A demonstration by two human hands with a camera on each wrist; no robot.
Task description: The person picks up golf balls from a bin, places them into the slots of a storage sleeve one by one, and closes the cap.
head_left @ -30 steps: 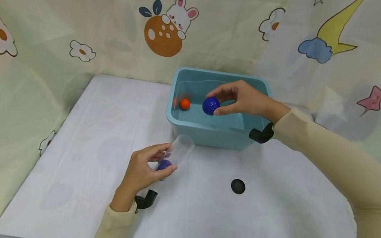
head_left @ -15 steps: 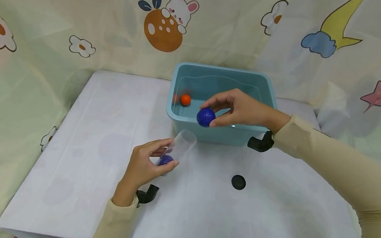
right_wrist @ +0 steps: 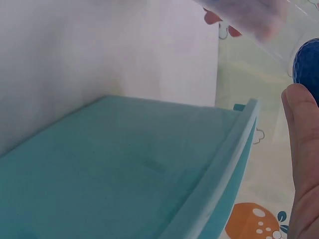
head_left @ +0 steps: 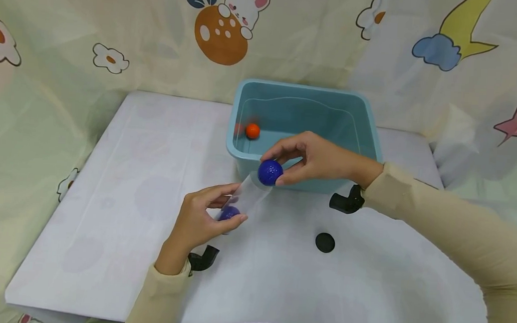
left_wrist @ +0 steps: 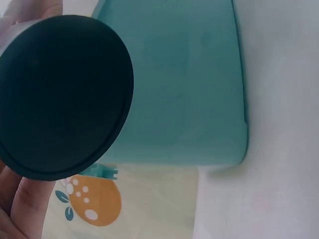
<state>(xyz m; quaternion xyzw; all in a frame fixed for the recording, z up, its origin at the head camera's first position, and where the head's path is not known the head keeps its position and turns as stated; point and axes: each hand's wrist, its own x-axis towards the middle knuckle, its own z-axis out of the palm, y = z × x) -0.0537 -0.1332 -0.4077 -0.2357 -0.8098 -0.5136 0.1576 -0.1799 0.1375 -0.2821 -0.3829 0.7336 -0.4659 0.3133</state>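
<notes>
Closing in: a blue ball, pinched by thumb and fingers of the right hand, has been brought to the mouth of the clear tube, gripped by the left hand, second ball inside; entry seems lined up.

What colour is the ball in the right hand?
The ball is deep blue; the head view shows it best.
</notes>
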